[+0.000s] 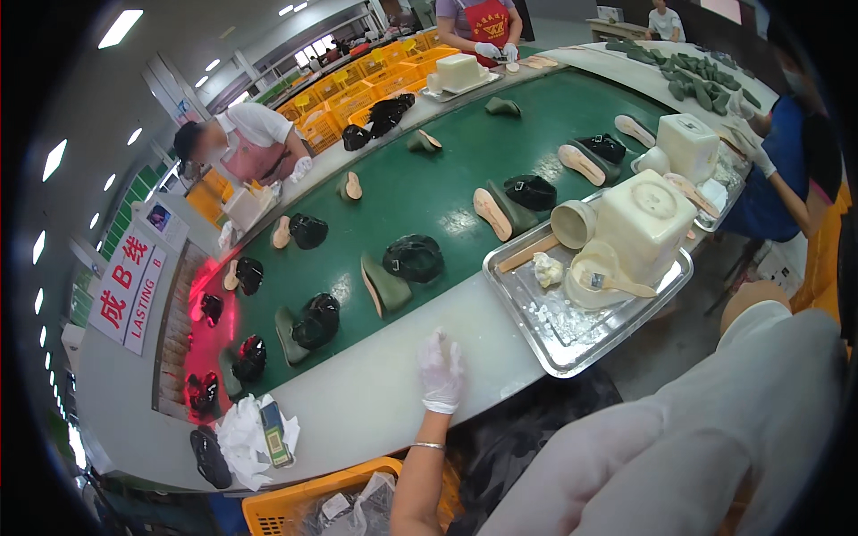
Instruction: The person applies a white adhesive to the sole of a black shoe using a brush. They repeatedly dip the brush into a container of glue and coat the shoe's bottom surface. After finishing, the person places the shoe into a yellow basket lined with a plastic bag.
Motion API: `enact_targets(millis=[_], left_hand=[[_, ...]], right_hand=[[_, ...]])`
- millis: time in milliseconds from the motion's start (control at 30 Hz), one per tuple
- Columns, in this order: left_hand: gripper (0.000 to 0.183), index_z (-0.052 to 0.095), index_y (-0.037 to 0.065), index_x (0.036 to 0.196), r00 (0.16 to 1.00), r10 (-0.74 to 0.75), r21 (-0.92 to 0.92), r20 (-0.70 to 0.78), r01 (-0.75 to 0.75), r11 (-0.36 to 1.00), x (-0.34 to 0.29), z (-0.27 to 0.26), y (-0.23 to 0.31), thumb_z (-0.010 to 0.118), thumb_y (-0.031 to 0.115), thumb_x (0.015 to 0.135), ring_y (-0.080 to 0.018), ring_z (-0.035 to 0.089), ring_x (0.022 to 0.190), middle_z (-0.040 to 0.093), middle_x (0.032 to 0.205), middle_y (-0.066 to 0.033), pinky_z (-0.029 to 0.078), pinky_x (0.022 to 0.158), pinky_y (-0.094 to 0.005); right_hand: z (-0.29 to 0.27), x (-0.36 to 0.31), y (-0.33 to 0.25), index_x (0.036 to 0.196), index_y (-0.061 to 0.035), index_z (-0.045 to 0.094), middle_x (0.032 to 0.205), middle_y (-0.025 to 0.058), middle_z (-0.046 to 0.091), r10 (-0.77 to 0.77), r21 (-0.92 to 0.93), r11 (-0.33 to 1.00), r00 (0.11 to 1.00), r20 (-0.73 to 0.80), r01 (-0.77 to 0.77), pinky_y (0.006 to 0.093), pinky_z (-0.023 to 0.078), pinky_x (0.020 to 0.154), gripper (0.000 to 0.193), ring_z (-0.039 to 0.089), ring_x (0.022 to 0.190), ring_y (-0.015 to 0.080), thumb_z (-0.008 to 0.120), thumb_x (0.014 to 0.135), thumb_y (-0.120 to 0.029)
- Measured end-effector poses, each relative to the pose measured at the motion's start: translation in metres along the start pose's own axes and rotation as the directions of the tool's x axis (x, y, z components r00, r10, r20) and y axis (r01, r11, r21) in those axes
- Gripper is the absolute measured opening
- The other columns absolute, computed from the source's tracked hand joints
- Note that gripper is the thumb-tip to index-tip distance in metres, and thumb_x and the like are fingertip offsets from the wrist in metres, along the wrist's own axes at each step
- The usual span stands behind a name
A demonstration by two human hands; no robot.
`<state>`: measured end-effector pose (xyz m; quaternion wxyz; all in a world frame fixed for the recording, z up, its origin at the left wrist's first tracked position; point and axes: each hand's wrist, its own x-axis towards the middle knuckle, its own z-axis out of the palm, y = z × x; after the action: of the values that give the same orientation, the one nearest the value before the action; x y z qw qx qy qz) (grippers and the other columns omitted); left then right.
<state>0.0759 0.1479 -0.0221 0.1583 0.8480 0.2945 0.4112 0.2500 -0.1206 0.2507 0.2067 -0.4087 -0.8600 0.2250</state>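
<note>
I look down on a curved green conveyor belt (420, 192) with a pale grey ledge (375, 384) running along its near edge. My left hand (441, 369), in a thin white glove, lies flat and spread on that ledge, fingers relaxed and gripping nothing. The ledge around it is bare, with open room to either side and up to the belt's edge just beyond the fingertips.

My right hand is not visible; only a pale, blurred sleeve (715, 447) fills the lower right corner, so I cannot tell whether that hand is holding anything.

To the right of my left hand, near but not touching, a steel tray (554, 335) overhangs the ledge's outer edge. It holds one large cream plastic jug (645, 223), one round tub (572, 223) on its side, one shallow bowl with a brush (617, 284) in it, and one wooden stick (527, 254).

Nearest on the belt, just past my fingers, sit an olive-green shoe last (384, 284) and a black shoe upper (414, 259), touching side by side. I count about eight more such pairs spaced along the belt.

At the ledge's left end lie crumpled white cloth (239, 438) and a phone (275, 433). A yellow crate (322, 505) sits below the ledge's near edge. Three other people stand around the belt's far side and right.
</note>
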Motion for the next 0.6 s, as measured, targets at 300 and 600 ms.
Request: enact_targets(millis=[300,600], left_hand=[[0.039,0.048,-0.002,0.117,0.916,0.330,0.403,0.227,-0.397,0.825,-0.001,0.016,0.010,0.057,0.010,0.081,-0.0337,0.055,0.094,0.058,0.102,-0.0177,0.043,0.084,-0.0410],[0.036,0.050,-0.003,0.114,0.999,0.036,-0.022,0.006,-0.036,0.999,0.004,0.002,0.004,0.060,0.008,0.080,-0.0324,0.056,0.092,0.059,0.098,-0.0165,0.044,0.083,-0.0397]], right_hand=[[-0.002,-0.010,0.000,0.096,-0.0014,0.061,0.090,0.0071,0.060,0.231,-0.102,0.958,0.932,-0.280,-0.268,0.0272,0.045,0.073,0.019,0.056,0.083,0.0159,0.057,0.078,-0.005],[-0.023,-0.038,0.069,0.097,-0.0015,0.061,0.090,0.0075,0.061,0.385,-0.035,0.844,0.649,-0.656,-0.535,0.0275,0.045,0.073,0.020,0.056,0.084,0.0168,0.057,0.077,-0.004]])
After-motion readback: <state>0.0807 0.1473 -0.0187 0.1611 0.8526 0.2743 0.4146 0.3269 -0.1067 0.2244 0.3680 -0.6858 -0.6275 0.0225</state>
